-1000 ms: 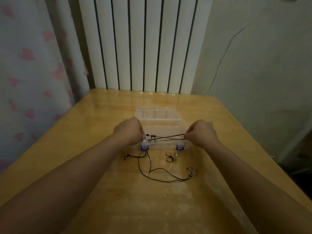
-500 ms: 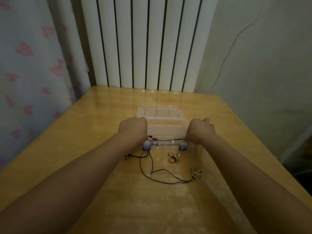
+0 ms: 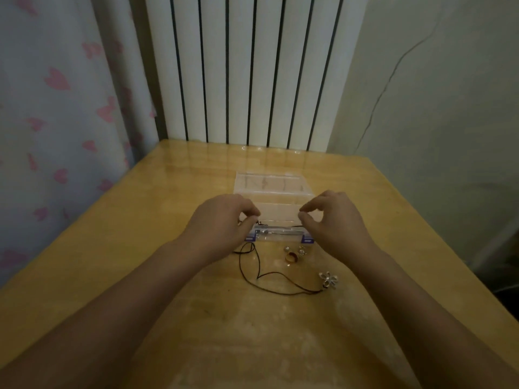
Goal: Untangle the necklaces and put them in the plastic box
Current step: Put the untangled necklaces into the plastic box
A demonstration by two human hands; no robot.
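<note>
A clear plastic box [image 3: 280, 239] with purple clasps lies open mid-table. A thin dark beaded necklace [image 3: 276, 230] lies stretched along its front compartment. My left hand [image 3: 222, 220] hovers over the box's left end, its curled fingertips pinching the necklace's beaded end. Over the right end, my right hand [image 3: 334, 220] has thumb and forefinger slightly apart, just above the cord. A second black-cord necklace [image 3: 247, 272] with a silver flower pendant [image 3: 328, 279] lies loose on the table in front of the box.
A gold ring [image 3: 292, 257] and small silver pieces [image 3: 302, 250] lie between the box and the loose cord. The box's lid [image 3: 269, 183] lies flat behind it. A white radiator [image 3: 247, 68] and a heart-print curtain [image 3: 56, 108] stand behind the wooden table [image 3: 168, 178].
Both hands carried the taut necklace forward and lowered it into the box's front compartment. My right hand's fingers have come apart off the cord.
</note>
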